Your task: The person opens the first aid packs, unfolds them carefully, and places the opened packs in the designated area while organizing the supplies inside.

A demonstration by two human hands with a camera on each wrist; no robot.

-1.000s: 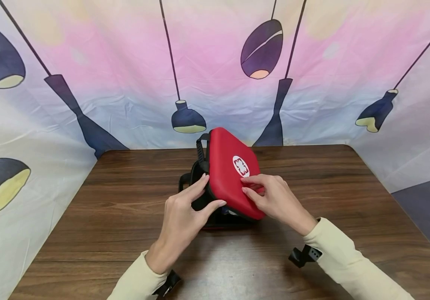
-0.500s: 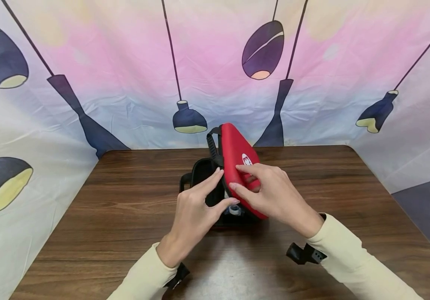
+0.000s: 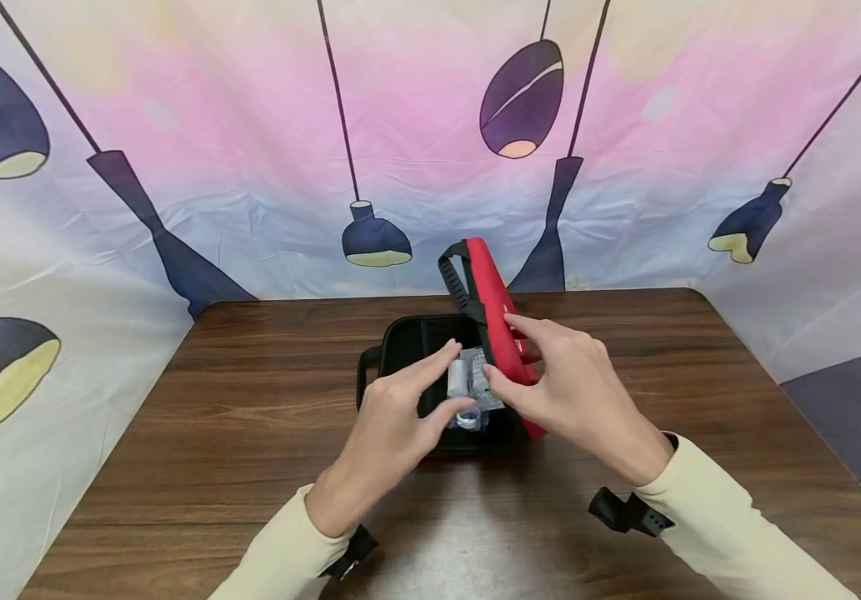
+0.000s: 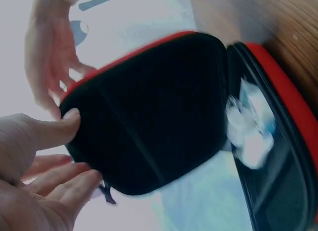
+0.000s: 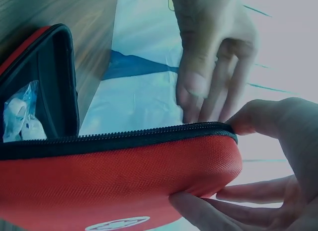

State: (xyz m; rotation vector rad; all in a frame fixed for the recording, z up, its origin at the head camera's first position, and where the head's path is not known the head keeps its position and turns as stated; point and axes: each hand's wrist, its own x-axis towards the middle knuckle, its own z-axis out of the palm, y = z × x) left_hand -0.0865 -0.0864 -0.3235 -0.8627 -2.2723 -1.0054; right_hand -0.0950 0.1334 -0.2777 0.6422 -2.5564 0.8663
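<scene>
A red first-aid case stands unzipped on the table, its lid (image 3: 492, 287) raised nearly upright over the black-lined base (image 3: 406, 340). My right hand (image 3: 588, 387) pinches the lid's edge, thumb at the zipper (image 5: 164, 132) and fingers on the red shell (image 5: 124, 176). My left hand (image 3: 396, 417) is over the base with fingers extended, close to the lid's inner side and holding nothing. Inside the base lie a white roll (image 3: 458, 377) and clear plastic packets (image 3: 484, 383), partly covered by the hands. The lid's dark lining (image 4: 164, 102) faces the left wrist camera.
A black carry handle (image 3: 454, 279) hangs off the lid, and another black loop (image 3: 367, 371) sticks out at the base's left. Brown wooden table (image 3: 235, 433) surrounds the case. Behind it hangs a cloth (image 3: 272, 125) printed with lamps.
The lid has swung up and to the right with my right hand, uncovering the base and its contents. My left hand has moved slightly right and now stands apart from the lid's edge.
</scene>
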